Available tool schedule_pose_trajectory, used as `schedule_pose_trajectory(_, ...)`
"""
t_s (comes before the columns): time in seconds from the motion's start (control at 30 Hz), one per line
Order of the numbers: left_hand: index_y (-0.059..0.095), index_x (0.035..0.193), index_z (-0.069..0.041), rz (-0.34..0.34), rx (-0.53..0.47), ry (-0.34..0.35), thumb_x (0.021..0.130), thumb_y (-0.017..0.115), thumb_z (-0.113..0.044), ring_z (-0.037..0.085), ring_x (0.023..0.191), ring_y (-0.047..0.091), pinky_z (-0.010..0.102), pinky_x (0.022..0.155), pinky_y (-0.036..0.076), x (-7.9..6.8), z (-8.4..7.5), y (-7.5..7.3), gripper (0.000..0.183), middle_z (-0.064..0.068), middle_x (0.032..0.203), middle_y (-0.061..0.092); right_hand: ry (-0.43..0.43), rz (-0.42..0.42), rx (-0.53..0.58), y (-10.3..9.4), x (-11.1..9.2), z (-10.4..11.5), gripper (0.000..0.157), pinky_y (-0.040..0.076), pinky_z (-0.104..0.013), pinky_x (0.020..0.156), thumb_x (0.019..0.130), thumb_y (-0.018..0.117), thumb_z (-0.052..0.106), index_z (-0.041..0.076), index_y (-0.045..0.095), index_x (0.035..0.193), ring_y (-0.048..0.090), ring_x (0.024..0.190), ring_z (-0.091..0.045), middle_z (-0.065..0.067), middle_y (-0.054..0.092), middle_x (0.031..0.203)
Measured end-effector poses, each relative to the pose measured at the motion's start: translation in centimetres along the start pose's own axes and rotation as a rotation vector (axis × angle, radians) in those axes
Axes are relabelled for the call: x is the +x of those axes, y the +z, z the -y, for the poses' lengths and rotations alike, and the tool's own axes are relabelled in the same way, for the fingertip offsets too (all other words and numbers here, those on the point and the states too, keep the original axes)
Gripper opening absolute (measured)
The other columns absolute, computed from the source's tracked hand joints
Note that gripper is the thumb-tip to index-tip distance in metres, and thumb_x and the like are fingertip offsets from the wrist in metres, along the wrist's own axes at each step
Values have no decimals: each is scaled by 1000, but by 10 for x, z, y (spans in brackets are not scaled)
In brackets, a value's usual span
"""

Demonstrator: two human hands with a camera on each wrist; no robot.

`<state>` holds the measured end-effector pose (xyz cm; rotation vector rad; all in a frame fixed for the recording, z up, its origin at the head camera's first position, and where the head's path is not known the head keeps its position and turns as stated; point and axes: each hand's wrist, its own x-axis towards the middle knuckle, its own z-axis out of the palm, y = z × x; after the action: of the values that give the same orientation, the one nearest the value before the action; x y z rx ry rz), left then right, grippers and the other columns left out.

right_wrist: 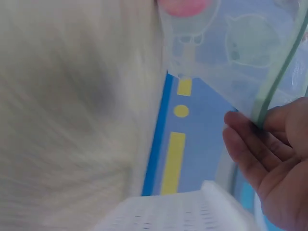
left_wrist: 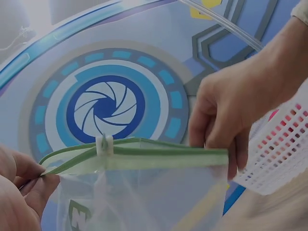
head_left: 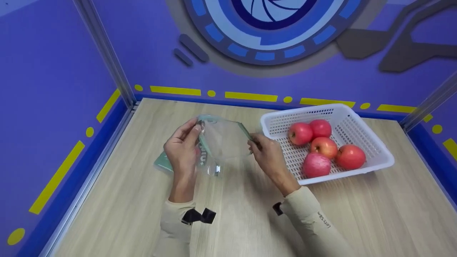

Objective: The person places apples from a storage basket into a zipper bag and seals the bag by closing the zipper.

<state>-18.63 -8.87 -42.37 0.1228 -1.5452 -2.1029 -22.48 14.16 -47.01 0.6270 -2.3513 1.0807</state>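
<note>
A clear zip bag (head_left: 226,139) with a green zip strip is held up over the table between both hands. My left hand (head_left: 181,148) pinches one end of its top edge. At the other end, my right hand (head_left: 268,155) pinches the corner of the strip between thumb and fingers. In the left wrist view a pale slider (left_wrist: 104,145) sits on the zip strip (left_wrist: 168,151), and the mouth gapes on the left hand's side of it. Printed shapes show on the bag's film (right_wrist: 250,38) in the right wrist view.
A white perforated basket (head_left: 383,157) stands on the right of the wooden table (head_left: 228,228), with several red apples (head_left: 316,165) in it. A green flat packet (head_left: 163,162) lies under my left hand. Blue printed panels (head_left: 150,53) wall the table's back and sides.
</note>
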Motion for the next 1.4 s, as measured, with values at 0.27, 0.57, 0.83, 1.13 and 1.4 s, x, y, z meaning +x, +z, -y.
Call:
schedule_pose_trajectory(0.27, 78, 119, 3, -35, 130, 329, 99, 73, 1, 25, 104, 76, 32, 93, 61, -2, -26, -11, 21, 13, 114, 78, -197, -168, -111, -13, 20, 15, 24, 66, -36, 72, 96, 75, -5, -5, 74, 120, 76, 80, -21, -16, 78, 102)
schedule_pose_trajectory(0.57, 80, 112, 3, 109, 409, 434, 94, 78, 3, 25, 94, 78, 29, 83, 63, 2, -4, -7, 17, 14, 106, 79, -39, -87, -113, -21, 21, 8, 23, 66, -41, 78, 98, 75, 1, -5, 75, 120, 75, 82, -26, -17, 78, 103)
schedule_pose_trajectory(0.83, 79, 112, 4, 204, 280, 233, 94, 77, 5, 29, 98, 78, 29, 85, 63, 1, 9, 2, 18, 16, 107, 78, 44, 21, -82, -32, 18, -6, 22, 66, -46, 79, 100, 73, 5, -3, 75, 120, 73, 80, -27, -17, 78, 104)
schedule_pose_trajectory(1.13, 79, 111, 6, 213, 183, 93, 92, 78, 7, 30, 98, 78, 30, 83, 63, 0, 16, 8, 18, 19, 108, 77, 104, 54, -59, -57, 19, -27, 27, 62, -52, 92, 102, 71, 7, -1, 75, 127, 76, 97, -31, -16, 78, 114)
schedule_pose_trajectory(1.4, 79, 112, 5, 222, 192, 78, 94, 78, 4, 30, 99, 78, 30, 83, 64, -2, 16, 9, 19, 18, 108, 77, 124, -38, -164, -83, 16, -67, 28, 58, -57, 94, 97, 72, 0, -7, 72, 124, 72, 102, -40, -25, 75, 115)
